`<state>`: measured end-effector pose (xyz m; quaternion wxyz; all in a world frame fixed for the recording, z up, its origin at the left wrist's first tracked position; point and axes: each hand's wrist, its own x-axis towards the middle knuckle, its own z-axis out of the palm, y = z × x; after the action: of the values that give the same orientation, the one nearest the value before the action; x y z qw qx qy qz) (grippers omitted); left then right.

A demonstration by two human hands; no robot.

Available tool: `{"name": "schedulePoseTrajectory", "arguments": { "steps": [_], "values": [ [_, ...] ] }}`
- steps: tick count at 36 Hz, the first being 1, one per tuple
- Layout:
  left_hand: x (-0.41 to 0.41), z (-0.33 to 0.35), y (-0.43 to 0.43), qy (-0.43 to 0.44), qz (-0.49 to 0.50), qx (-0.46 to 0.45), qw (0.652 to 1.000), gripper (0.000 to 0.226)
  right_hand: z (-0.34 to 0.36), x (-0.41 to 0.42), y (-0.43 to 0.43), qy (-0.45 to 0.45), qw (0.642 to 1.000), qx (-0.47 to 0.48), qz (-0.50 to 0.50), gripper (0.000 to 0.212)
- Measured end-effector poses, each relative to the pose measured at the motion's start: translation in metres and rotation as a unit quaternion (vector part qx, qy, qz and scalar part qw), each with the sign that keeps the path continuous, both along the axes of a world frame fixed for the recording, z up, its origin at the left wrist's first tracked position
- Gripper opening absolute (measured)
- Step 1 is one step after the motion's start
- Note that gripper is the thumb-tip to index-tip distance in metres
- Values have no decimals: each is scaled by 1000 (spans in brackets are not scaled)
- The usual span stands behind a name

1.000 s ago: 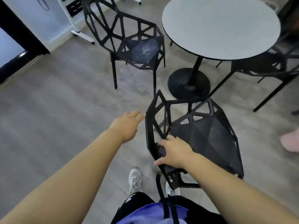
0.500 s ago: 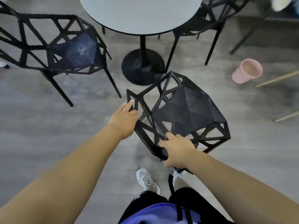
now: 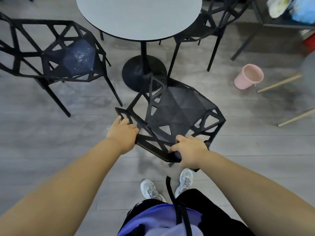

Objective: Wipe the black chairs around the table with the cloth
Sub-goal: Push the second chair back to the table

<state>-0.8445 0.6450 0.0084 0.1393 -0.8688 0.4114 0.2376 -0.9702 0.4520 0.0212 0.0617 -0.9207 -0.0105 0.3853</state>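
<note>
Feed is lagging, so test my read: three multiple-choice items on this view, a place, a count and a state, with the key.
1. Where does the pink plastic bucket stand?
A. on a seat
B. on the tabletop
C. on the grey wooden floor, right of the near black lattice chair

2. How many black lattice chairs show?
A. three
B. one
C. five

3. What do the hands do?
A. hang free
B. both grip the near chair's backrest frame
C. only one touches it

Key:
1 C, it sits on the floorboards.
2 A, the near one, the left chair and the far chair behind the round grey table.
3 B, left hand and right hand curl round the frame.
</note>
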Motion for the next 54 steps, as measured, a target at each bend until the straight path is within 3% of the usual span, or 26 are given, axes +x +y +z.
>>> {"name": "schedulePoseTrajectory", "arguments": {
  "steps": [9, 14, 22, 26, 30, 35, 41, 54],
  "values": [
    [-21, 7, -42, 126, 65, -37, 989, 26, 14, 6, -78, -23, 991, -127, 15, 38],
    [-31, 7, -92, 113, 61, -71, 989, 25, 15, 19, -138, -78, 978, -196, 11, 32],
    [-29, 5, -193, 103, 108, -80, 986, 28, 16, 48, -245, -127, 963, -234, -38, 33],
    [-23, 11, -233, 107, 116, -56, 986, 29, 24, 69, -290, -132, 964, -211, -90, 31],
    [-14, 12, -243, 149, 138, -24, 979, 32, 27, 87, -311, -124, 972, -190, -66, 30],
    [-1, 17, -234, 170, 187, -16, 967, 29, 25, 105, -306, -123, 985, -118, -41, 25],
    [13, 31, -199, 153, 251, -19, 956, 33, 34, 134, -273, -97, 994, -46, 33, 34],
    [42, 48, -26, 128, 363, -14, 923, 40, 54, 214, -116, -71, 986, -25, 148, 42]
  ]
}}
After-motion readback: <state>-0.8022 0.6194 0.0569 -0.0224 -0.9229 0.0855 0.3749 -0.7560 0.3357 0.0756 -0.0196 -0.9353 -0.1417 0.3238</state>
